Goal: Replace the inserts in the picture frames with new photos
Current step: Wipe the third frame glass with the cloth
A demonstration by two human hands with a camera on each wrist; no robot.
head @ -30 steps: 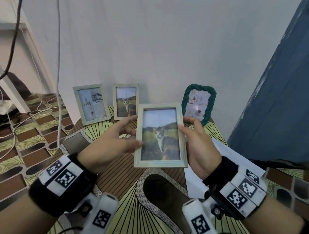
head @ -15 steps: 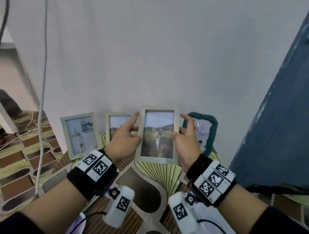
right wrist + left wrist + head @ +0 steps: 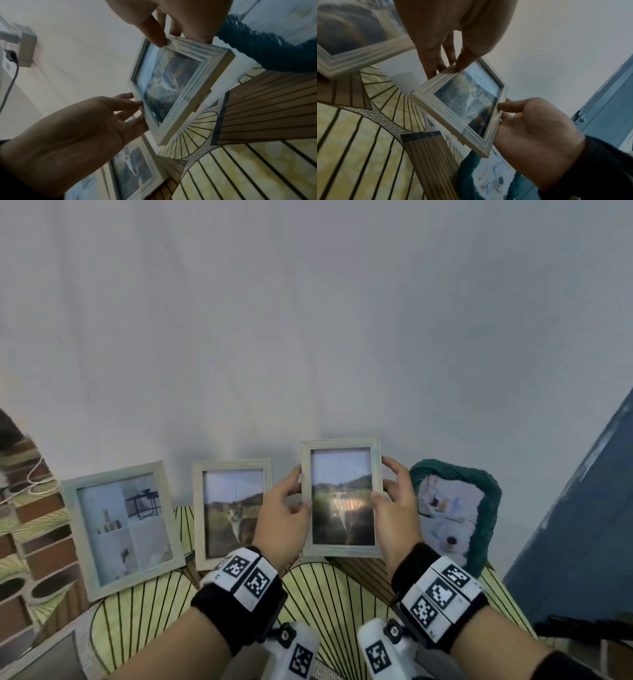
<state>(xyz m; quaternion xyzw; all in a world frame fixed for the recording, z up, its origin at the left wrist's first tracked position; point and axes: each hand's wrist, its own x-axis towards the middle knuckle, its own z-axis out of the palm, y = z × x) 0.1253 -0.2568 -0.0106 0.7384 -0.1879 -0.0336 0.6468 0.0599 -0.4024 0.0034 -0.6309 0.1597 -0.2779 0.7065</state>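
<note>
A pale wooden picture frame (image 3: 342, 498) with a landscape photo stands upright near the white wall, held between both hands. My left hand (image 3: 298, 491) pinches its left edge, thumb in front and fingers behind. My right hand (image 3: 385, 482) pinches the right edge the same way. In the left wrist view the frame (image 3: 462, 106) looks tilted just above the cloth; whether its lower edge touches the table is unclear. The right wrist view shows the frame (image 3: 176, 83) with a small tab sticking out behind it. Glare hides the middle of the photo.
Leaning on the wall are a pale frame with a furniture collage (image 3: 123, 529), a pale frame with a cat photo (image 3: 233, 508) and a teal woven frame with a dog photo (image 3: 455, 508). A patterned tablecloth (image 3: 329, 587) covers the table. A blue panel (image 3: 582, 525) rises at right.
Both hands have carried the frame away from me to the wall, into the gap between the cat frame and the teal frame. The head view has tilted upward.
</note>
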